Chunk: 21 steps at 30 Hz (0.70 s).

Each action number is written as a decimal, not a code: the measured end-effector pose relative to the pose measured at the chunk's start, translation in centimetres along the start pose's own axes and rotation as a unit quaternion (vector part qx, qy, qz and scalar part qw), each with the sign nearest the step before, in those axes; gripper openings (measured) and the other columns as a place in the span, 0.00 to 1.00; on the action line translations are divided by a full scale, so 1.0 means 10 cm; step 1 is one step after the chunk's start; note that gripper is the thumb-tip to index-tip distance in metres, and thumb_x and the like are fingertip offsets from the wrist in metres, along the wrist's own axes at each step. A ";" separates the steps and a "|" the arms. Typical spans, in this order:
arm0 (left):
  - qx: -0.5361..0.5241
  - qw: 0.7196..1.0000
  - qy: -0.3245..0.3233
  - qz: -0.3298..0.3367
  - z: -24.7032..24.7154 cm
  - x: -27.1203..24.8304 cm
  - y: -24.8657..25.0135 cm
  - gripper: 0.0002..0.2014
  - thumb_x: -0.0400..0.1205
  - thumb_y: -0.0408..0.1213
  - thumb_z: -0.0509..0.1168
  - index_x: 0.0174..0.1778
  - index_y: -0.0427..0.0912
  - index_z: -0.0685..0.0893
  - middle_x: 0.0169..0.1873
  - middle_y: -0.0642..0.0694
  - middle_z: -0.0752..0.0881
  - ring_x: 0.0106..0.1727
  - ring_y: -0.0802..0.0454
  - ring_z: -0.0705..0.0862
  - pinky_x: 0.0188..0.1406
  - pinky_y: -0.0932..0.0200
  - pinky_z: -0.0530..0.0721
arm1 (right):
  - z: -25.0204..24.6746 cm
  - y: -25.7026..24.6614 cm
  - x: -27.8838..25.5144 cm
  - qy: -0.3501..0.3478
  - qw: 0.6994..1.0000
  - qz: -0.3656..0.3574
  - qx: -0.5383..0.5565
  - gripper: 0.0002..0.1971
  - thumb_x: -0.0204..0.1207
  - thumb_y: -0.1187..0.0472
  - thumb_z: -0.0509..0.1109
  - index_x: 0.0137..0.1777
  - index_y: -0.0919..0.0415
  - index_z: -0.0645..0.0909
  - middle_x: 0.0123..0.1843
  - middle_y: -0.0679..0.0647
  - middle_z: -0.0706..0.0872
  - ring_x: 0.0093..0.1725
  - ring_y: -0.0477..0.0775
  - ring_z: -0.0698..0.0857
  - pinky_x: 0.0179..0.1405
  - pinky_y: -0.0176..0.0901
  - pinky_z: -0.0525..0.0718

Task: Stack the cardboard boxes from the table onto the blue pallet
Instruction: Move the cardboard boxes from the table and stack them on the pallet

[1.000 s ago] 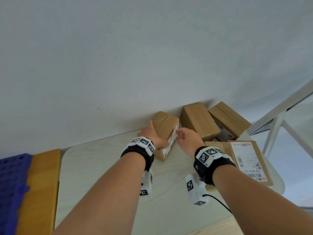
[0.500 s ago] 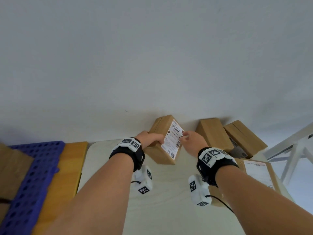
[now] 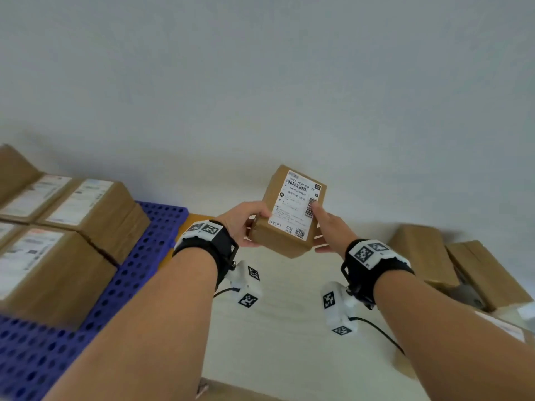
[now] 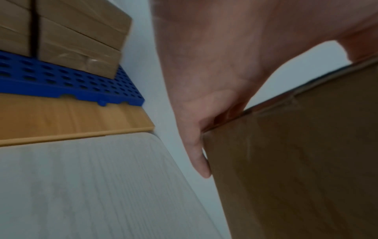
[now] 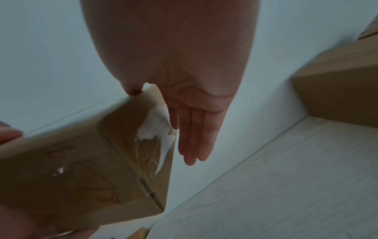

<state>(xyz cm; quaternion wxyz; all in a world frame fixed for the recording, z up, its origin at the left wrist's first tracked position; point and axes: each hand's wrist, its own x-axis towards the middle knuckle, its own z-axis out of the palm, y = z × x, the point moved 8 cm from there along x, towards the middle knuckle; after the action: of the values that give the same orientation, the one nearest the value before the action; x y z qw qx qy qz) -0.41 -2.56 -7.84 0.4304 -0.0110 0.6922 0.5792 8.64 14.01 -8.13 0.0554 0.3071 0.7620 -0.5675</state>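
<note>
A small cardboard box (image 3: pixel 285 238) with a white shipping label is held in the air above the pale table (image 3: pixel 289 328), between both hands. My left hand (image 3: pixel 246 224) grips its left end, thumb on top and fingers beneath. My right hand (image 3: pixel 330 230) holds the right end, thumb on the label and fingers straight along the end face. The wrist views show the same box (image 4: pixel 296 161) (image 5: pixel 81 161) against each palm. The blue pallet (image 3: pixel 139 270) lies to the left on a wooden surface, with several labelled boxes (image 3: pixel 86 215) stacked on it.
Two more cardboard boxes (image 3: pixel 425 256) (image 3: pixel 486 273) stand on the table at the right near the wall. A flat labelled box (image 3: pixel 509 328) lies at the right edge. A strip of bare pallet grid (image 4: pixel 61 80) shows beside the stack. A white wall runs behind.
Both hands have lifted the box off the table and carried it up and leftward. The view has swung left, bringing the pallet and its stacked boxes into sight.
</note>
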 end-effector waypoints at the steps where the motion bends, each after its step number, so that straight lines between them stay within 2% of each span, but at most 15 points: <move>1: -0.019 1.000 0.004 0.006 -0.09 -0.06 0.01 0.22 0.60 0.39 0.69 0.52 0.45 0.82 0.58 0.41 0.82 0.52 0.45 0.81 0.59 0.47 0.83 | 0.09 -0.08 -0.03 -0.013 1.000 -0.006 0.015 0.32 0.83 0.33 0.47 0.66 0.58 0.78 0.56 0.58 0.88 0.52 0.59 0.89 0.59 0.57 0.87; 4: -0.039 0.999 0.008 0.027 -0.36 -0.26 0.04 0.19 0.61 0.39 0.69 0.49 0.46 0.82 0.58 0.41 0.82 0.53 0.44 0.80 0.62 0.46 0.80 | 0.39 -0.34 -0.14 -0.054 0.995 -0.015 0.086 0.30 0.82 0.31 0.47 0.65 0.52 0.78 0.57 0.56 0.89 0.55 0.59 0.88 0.63 0.60 0.84; 7: -0.052 0.997 0.016 0.048 -0.66 -0.51 0.11 0.14 0.62 0.40 0.69 0.43 0.48 0.80 0.58 0.42 0.80 0.52 0.44 0.78 0.67 0.44 0.75 | 0.72 -0.62 -0.29 -0.076 0.984 -0.032 0.157 0.24 0.83 0.33 0.49 0.56 0.47 0.80 0.53 0.52 0.89 0.53 0.57 0.88 0.61 0.61 0.84; 9: -0.051 0.996 0.029 0.063 -0.89 -0.67 0.14 0.20 0.61 0.43 0.72 0.49 0.48 0.82 0.60 0.41 0.80 0.53 0.44 0.79 0.69 0.44 0.77 | 0.94 -0.78 -0.39 -0.081 0.980 -0.046 0.174 0.21 0.83 0.34 0.50 0.53 0.45 0.80 0.51 0.50 0.89 0.52 0.56 0.88 0.59 0.60 0.86; 10: -0.050 0.995 0.037 0.075 -1.01 -0.74 0.15 0.25 0.61 0.46 0.74 0.54 0.47 0.82 0.61 0.40 0.81 0.52 0.45 0.80 0.64 0.46 0.82 | 1.05 -0.85 -0.44 -0.081 0.980 -0.055 0.173 0.20 0.84 0.35 0.51 0.52 0.44 0.80 0.50 0.50 0.89 0.51 0.55 0.88 0.56 0.58 0.86; 11: -0.050 0.994 0.045 0.087 -1.13 -0.83 0.16 0.28 0.62 0.48 0.75 0.58 0.46 0.83 0.62 0.38 0.83 0.48 0.45 0.82 0.51 0.50 0.88 | 1.17 -0.93 -0.50 -0.081 0.980 -0.064 0.168 0.20 0.84 0.35 0.51 0.52 0.43 0.80 0.50 0.50 0.90 0.50 0.55 0.88 0.54 0.57 0.87; 12: -0.047 0.992 0.052 0.100 -1.25 -0.94 0.17 0.28 0.65 0.50 0.74 0.61 0.44 0.83 0.60 0.38 0.84 0.43 0.46 0.82 0.37 0.56 0.87 | 1.30 -1.00 -0.56 -0.081 0.981 -0.072 0.161 0.19 0.84 0.35 0.51 0.53 0.43 0.80 0.51 0.50 0.90 0.50 0.55 0.89 0.53 0.56 0.87; 13: -0.045 0.990 0.062 0.115 -1.39 -1.03 0.17 0.27 0.69 0.52 0.74 0.62 0.43 0.84 0.57 0.38 0.85 0.42 0.47 0.82 0.31 0.59 0.84 | 1.44 -1.08 -0.62 -0.082 0.981 -0.081 0.155 0.19 0.84 0.35 0.51 0.53 0.42 0.81 0.51 0.50 0.90 0.51 0.55 0.89 0.54 0.56 0.88; 15: -0.041 0.987 0.078 0.136 -1.69 -1.23 0.15 0.23 0.77 0.53 0.71 0.63 0.42 0.85 0.53 0.40 0.87 0.48 0.45 0.83 0.37 0.57 0.83 | 1.74 -1.21 -0.74 -0.082 0.980 -0.092 0.154 0.19 0.84 0.36 0.52 0.52 0.42 0.80 0.51 0.50 0.90 0.51 0.56 0.89 0.55 0.57 0.88; 17: -0.032 0.984 0.090 0.148 -1.99 -1.42 0.14 0.20 0.78 0.54 0.69 0.60 0.44 0.86 0.51 0.42 0.88 0.51 0.44 0.83 0.41 0.55 0.81 | 2.03 -1.35 -0.88 -0.078 0.979 -0.100 0.158 0.18 0.84 0.36 0.53 0.50 0.43 0.80 0.49 0.50 0.91 0.50 0.57 0.89 0.55 0.58 0.88; 21: -0.011 0.976 0.133 0.173 -2.61 -1.85 0.12 0.12 0.83 0.51 0.65 0.47 0.47 0.86 0.40 0.51 0.87 0.44 0.53 0.83 0.39 0.57 0.77 | 2.61 -1.62 -1.13 -0.070 0.979 -0.111 0.155 0.20 0.82 0.35 0.55 0.50 0.46 0.82 0.48 0.54 0.91 0.50 0.60 0.90 0.58 0.59 0.87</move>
<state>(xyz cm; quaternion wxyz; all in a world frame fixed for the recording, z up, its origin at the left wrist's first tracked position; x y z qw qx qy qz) -4.60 -32.34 3.29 0.2279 0.0273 0.7278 0.6462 2.28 -16.78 1.05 -0.0031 0.1855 0.6883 -0.7012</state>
